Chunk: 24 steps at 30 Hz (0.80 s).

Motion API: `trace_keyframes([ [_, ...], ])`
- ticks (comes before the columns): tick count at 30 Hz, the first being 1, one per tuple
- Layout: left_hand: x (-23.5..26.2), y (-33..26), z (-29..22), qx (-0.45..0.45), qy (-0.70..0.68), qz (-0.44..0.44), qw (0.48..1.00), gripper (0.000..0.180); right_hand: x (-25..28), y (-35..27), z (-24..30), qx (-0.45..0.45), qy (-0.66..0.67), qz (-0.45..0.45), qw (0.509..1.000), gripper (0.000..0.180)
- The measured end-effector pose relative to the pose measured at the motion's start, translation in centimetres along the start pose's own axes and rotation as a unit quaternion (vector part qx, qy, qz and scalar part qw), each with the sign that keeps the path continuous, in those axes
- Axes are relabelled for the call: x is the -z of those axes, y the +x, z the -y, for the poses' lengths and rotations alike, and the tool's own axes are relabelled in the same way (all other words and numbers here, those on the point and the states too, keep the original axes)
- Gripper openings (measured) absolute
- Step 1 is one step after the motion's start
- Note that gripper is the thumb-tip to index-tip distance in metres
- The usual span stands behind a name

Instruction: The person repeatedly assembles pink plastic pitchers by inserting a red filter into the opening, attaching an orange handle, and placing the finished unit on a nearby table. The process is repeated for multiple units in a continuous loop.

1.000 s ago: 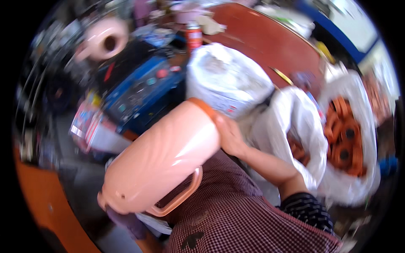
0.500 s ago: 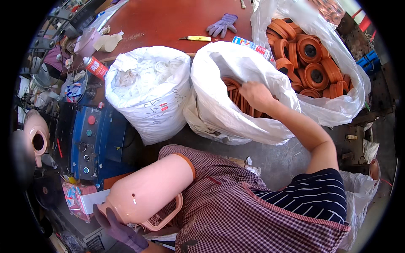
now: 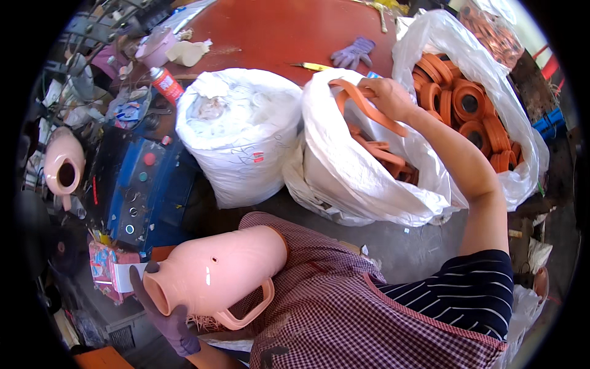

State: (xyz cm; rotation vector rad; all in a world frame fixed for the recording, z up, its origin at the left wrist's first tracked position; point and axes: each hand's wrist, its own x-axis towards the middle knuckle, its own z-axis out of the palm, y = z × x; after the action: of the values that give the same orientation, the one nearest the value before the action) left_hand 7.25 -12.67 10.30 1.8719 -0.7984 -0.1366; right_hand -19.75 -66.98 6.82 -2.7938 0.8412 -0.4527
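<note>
A pink plastic jug body (image 3: pixel 227 267) lies on its side across my lap, its mouth toward the left and its handle toward me. At the mouth end, my left hand (image 3: pixel 166 320), in a purple glove, grips the jug around its neck. My bare right hand (image 3: pixel 388 97) is closed on an orange-brown plastic handle (image 3: pixel 362 106), a long curved strip, just above a white sack (image 3: pixel 344 178). More orange-brown handles (image 3: pixel 384 154) lie inside that sack. My fingers partly hide the held handle's upper end.
Left of that sack stands another white sack (image 3: pixel 239 166) of translucent parts. A clear bag (image 3: pixel 522 132) holds orange-brown round parts (image 3: pixel 470 101). A blue control box (image 3: pixel 147 178), a second pink jug (image 3: pixel 64 157) and a red spray can (image 3: pixel 166 85) are at left. A purple glove (image 3: pixel 354 53) and yellow cutter (image 3: pixel 312 66) lie on the red table (image 3: pixel 270 31).
My right hand has risen out of the sack, bringing up an orange-brown handle. My left hand still holds the jug, whose mouth now faces more into view. The whole view has shifted slightly.
</note>
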Motion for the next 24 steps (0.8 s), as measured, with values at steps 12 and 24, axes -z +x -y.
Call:
trace_keyframes([
  [12,3.3,-4.9,2.0,0.020,-0.037,-0.223,0.974,0.118,-0.4,-8.6,6.2,-0.352,0.480,-0.159,0.788,0.017],
  [24,2.1,-7.5,-0.2,-0.053,-0.093,-0.242,0.964,0.116,-9.6,4.2,30.4,0.129,0.370,-0.249,0.886,0.020],
])
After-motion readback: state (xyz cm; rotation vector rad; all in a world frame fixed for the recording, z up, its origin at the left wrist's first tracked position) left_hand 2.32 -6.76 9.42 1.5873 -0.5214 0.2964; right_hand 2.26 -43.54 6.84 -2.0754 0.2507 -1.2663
